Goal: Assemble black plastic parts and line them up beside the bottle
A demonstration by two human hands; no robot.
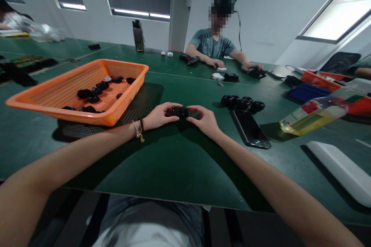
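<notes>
Between my two hands, just above the green table, is a small black rounded part. My left hand pinches its left side with thumb and fingers, and my right hand pinches its right side. The part's finer shape is too dark to make out. To the left, an orange perforated basket holds several similar black parts. More black rounded parts sit in a cluster to the right of my right hand, with a dark smartphone lying in front of them.
A tilted clear bottle with yellow liquid and a white elongated case lie at the right, near a blue tray. Across the table a co-worker handles small parts beside a power drill. A dark bottle stands at the back.
</notes>
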